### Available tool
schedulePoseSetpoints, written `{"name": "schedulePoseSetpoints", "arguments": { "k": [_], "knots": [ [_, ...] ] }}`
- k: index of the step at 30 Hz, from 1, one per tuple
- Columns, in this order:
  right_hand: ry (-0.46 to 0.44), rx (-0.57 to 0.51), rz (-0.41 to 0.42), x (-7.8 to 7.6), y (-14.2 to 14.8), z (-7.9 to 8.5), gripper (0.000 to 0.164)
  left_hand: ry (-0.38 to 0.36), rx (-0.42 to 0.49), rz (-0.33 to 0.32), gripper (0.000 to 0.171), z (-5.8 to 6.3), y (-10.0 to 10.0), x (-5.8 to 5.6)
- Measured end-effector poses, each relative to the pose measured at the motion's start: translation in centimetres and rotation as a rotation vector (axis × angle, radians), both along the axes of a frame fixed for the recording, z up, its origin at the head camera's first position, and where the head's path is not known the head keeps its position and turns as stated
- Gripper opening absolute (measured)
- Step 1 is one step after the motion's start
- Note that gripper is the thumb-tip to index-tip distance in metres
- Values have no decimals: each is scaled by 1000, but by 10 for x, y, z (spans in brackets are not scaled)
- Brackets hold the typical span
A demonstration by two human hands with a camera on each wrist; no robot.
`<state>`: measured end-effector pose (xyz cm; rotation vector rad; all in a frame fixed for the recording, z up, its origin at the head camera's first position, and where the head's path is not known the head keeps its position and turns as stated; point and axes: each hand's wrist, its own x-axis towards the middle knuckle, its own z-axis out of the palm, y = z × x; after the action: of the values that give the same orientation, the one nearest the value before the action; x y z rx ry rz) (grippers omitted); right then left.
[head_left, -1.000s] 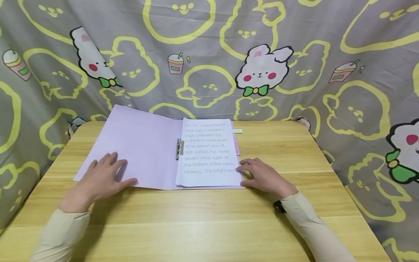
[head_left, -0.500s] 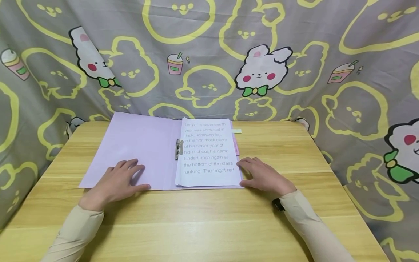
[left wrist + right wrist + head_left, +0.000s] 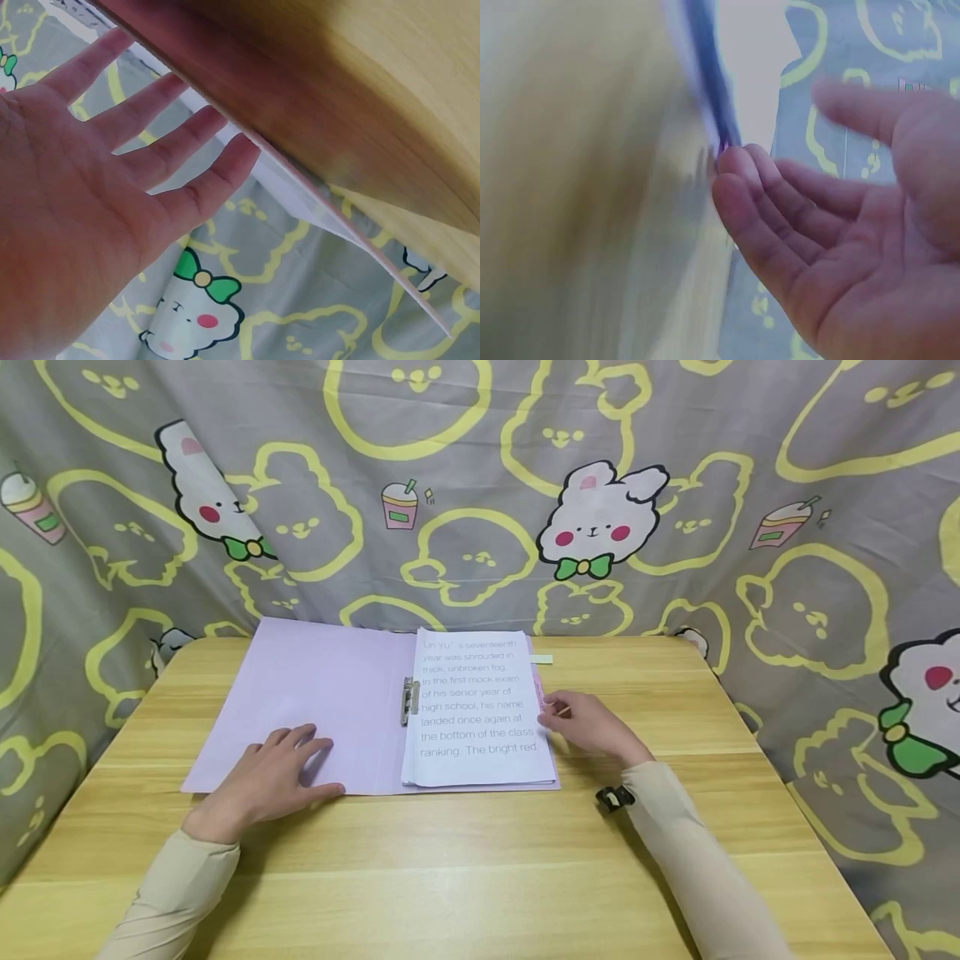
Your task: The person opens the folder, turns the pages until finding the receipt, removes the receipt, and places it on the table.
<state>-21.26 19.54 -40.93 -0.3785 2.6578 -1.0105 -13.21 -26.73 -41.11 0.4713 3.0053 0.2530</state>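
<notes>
A light purple folder (image 3: 322, 685) lies open flat on the table. A metal clip (image 3: 409, 702) by its spine holds a stack of printed white pages (image 3: 472, 768). My left hand (image 3: 262, 785) rests on the near part of the bare cover, fingers spread; the left wrist view has their tips along the folder's edge (image 3: 322, 202). Beside the right edge of the pages is my right hand (image 3: 592, 722), near a pink tab (image 3: 539, 689). In the right wrist view its fingers (image 3: 739, 199) are loosely bent at the stack's edge, the thumb standing apart.
A pale tab (image 3: 542, 659) sticks out of the stack farther back. The wooden table (image 3: 450, 877) reaches back to a grey patterned curtain (image 3: 480, 460). A black strap device (image 3: 615, 797) sits at my right wrist.
My left hand has slid right across the cover, then stopped, and the cover has settled flatter. My right hand has moved from the lower right corner up along the pages' edge.
</notes>
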Motion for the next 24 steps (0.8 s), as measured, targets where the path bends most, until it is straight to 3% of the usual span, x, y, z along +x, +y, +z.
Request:
{"name": "schedulePoseSetpoints", "arguments": {
  "k": [4, 9, 14, 24],
  "knots": [
    [-31, -31, -95, -14, -6, 2, 40, 3, 4, 1, 83, 0, 0, 1],
    [-45, 33, -141, -24, -14, 1, 38, 3, 7, -1, 83, 0, 0, 1],
    [-71, 35, -169, -26, -18, 0, 36, 3, 10, -6, 84, 0, 0, 0],
    [-102, -60, -209, -26, -20, -4, 33, -17, 8, -3, 84, -2, -1, 0]
  ]
}}
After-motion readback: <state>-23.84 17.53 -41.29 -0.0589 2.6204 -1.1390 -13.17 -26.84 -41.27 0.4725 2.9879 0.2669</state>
